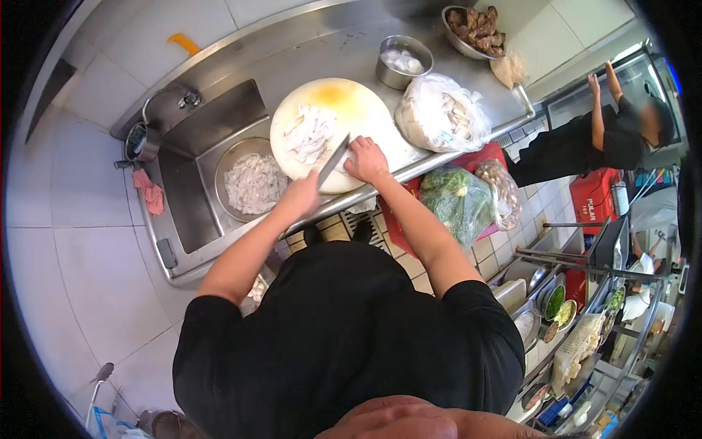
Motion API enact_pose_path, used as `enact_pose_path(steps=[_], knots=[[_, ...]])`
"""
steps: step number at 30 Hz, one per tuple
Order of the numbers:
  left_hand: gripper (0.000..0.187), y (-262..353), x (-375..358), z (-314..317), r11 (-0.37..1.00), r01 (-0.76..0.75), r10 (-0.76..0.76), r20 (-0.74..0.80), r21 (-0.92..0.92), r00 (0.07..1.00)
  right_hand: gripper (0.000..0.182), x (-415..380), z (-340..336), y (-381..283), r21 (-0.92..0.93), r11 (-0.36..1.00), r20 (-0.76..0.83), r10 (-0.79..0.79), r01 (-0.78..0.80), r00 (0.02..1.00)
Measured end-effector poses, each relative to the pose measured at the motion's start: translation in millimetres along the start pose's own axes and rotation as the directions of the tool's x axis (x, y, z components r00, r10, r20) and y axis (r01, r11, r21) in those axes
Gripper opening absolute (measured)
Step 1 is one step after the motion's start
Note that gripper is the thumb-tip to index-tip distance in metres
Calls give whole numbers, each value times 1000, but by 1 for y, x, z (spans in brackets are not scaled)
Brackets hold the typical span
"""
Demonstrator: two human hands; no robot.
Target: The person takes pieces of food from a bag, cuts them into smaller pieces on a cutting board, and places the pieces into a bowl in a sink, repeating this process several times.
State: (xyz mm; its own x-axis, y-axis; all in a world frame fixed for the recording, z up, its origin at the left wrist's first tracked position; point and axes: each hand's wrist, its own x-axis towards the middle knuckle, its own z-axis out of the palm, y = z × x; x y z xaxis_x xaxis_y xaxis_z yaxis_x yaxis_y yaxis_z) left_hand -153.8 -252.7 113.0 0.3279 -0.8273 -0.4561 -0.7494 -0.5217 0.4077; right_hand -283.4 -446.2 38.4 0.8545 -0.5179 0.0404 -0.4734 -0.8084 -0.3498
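A knife [334,161] is held in my left hand [300,196], its blade pointing up and to the right over the round white cutting board [373,110]. My right hand [366,160] presses down on the board beside the blade, fingers bent; whatever lies under them is mostly hidden. White sliced pieces [311,134] are heaped on the board's left part, below a yellow stain. Just left of the board, a round metal bowl [221,192] holds many more pale pieces [255,183]. To the right, a clear plastic bag [443,113] with whitish contents touches the board's edge.
A metal pot [382,72] and a bowl of brown meat [475,33] stand behind on the counter. The sink [186,201] is at left. Bagged greens [457,201] sit low at right, near the counter's front edge [409,170]. Another person [578,135] stands at far right.
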Motion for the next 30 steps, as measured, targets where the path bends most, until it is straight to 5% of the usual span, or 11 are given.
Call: enact_pose_path(steps=[3, 6, 10, 13, 17, 23, 26, 30], knots=[[32, -30, -74, 12, 988, 149, -151, 57, 30, 987, 39, -7, -1, 4, 49, 999, -29, -11, 13, 1000], [27, -25, -87, -11, 989, 140, -143, 69, 37, 987, 38, -15, 5, 20, 121, 984, -121, -113, 127, 986], [25, 14, -22, -20, 998, 53, -50, -72, 46, 996, 35, -21, -12, 6, 192, 968, -242, -112, 160, 964], [25, 45, 41, -19, 993, -51, 64, -127, 106, 990, 35, -17, -15, -2, 114, 992, -75, -41, 50, 996], [26, 35, 65, -8, 988, -110, 122, -99, 112, 988, 35, -16, -1, 7, 158, 987, -92, 3, 12, 996], [30, -49, -63, -7, 989, 36, -43, 47, 142, 998, 36, -21, 8, 19, 163, 986, -148, -2, 26, 989], [28, -21, -66, -35, 989, 48, -59, 80, 137, 995, 32, -26, 0, 19, 274, 960, -126, -17, 52, 992], [29, 39, -1, -29, 997, 8, -5, -45, 73, 999, 32, -27, -14, 15, 184, 974, -223, -93, 135, 970]])
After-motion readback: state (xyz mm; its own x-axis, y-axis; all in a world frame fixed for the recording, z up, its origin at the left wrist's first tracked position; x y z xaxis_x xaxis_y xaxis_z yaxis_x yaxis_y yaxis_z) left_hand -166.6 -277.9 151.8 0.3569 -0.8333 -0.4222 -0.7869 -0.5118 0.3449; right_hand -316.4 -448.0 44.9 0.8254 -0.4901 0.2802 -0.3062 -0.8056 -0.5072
